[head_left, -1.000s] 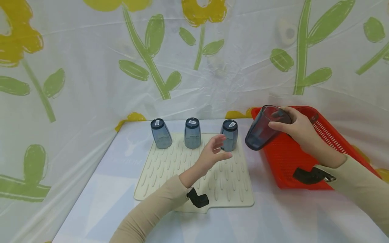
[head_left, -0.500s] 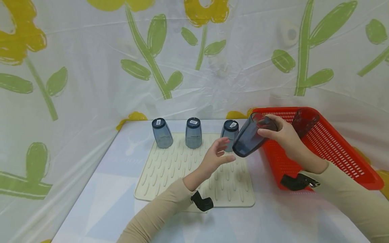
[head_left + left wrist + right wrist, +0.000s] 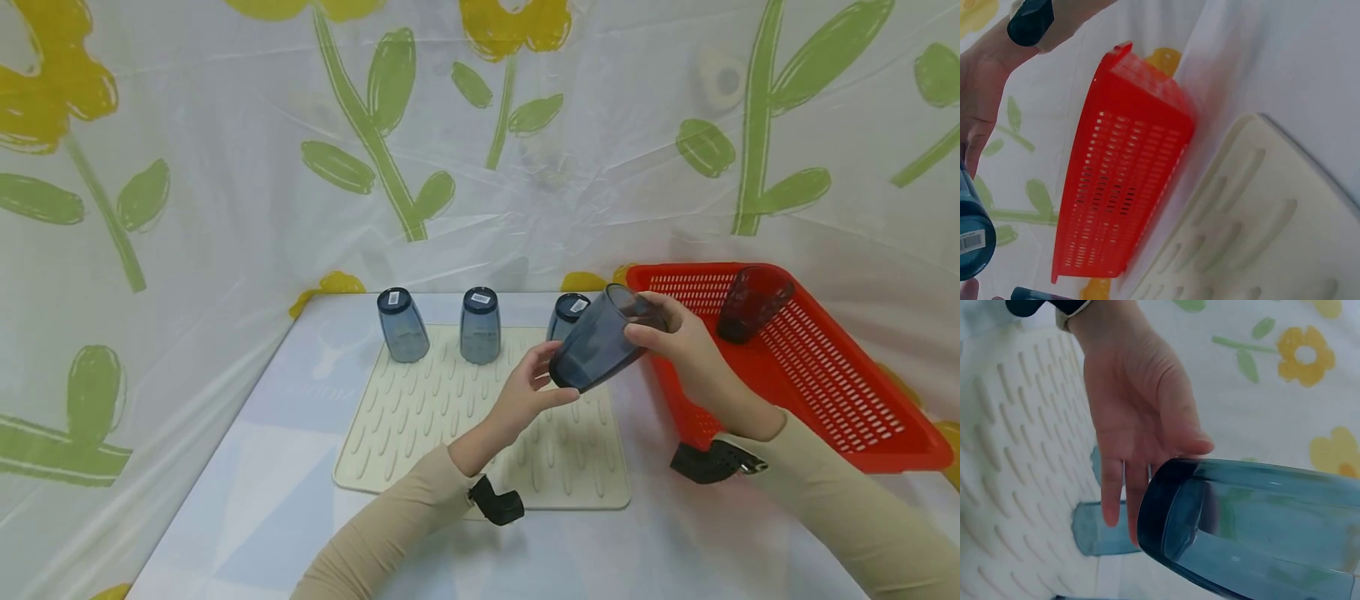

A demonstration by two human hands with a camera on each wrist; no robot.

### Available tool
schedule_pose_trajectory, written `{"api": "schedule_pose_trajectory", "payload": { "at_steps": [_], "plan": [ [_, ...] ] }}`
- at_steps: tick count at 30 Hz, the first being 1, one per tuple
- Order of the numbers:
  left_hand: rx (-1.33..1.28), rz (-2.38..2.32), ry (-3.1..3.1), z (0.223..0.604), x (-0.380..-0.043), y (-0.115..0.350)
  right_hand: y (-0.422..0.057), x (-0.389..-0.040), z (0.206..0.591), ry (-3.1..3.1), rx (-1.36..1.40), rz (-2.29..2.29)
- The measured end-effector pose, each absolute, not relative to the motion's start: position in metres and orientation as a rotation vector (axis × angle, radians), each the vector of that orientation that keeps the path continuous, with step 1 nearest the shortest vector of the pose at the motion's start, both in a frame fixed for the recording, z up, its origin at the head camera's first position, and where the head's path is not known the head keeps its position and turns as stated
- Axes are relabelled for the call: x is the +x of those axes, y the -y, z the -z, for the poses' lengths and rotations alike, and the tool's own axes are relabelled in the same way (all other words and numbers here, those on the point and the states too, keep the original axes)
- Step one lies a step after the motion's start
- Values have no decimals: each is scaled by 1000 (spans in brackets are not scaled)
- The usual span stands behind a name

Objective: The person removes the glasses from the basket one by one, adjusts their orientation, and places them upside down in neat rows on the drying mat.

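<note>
My right hand (image 3: 686, 354) grips a blue-tinted drinking glass (image 3: 600, 342) near its rim. The glass is tilted, mouth up to the right and base down to the left, above the right part of a cream drying mat (image 3: 450, 417). At its base is my left hand (image 3: 521, 396), thumb and fingers spread around it. In the right wrist view the left hand (image 3: 1138, 406) has extended fingers right at the base of the glass (image 3: 1266, 519). On the mat's back edge, two glasses (image 3: 403, 327) stand upside down; a third glass (image 3: 567, 310) is partly hidden behind the held one.
A red perforated basket (image 3: 862, 375) stands right of the mat, with another glass (image 3: 753, 302) leaning inside at its back. Behind the table hangs a white curtain (image 3: 225, 208) with printed flowers. The pale tabletop (image 3: 255, 467) extends around the mat.
My right hand has brought the glass left and slightly down from over the basket to my left hand. The left hand has stayed near the same spot, now at the glass's base.
</note>
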State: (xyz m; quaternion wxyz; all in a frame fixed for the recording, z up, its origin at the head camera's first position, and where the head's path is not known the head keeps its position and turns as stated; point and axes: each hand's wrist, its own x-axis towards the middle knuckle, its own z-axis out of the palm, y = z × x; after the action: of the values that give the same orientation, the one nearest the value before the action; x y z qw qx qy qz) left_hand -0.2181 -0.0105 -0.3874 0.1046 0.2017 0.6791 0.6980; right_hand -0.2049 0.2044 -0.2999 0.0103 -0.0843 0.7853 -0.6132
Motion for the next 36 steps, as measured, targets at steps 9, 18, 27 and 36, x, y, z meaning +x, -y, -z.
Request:
{"api": "schedule_pose_trajectory", "payload": {
  "at_steps": [9,18,27,36],
  "plan": [
    [570,-2064,-2006,391,-215,23,-192,-203,303,-2311,-256,2070],
    [554,-2153,-1961,390,-213,30,-180,-205,307,-2161,-275,2221],
    [546,-2247,-1816,392,-215,29,-166,-205,308,-2072,-399,2333],
    [568,-2296,-1798,393,-218,36,-162,-204,310,-2010,-450,2319]
  ]
}}
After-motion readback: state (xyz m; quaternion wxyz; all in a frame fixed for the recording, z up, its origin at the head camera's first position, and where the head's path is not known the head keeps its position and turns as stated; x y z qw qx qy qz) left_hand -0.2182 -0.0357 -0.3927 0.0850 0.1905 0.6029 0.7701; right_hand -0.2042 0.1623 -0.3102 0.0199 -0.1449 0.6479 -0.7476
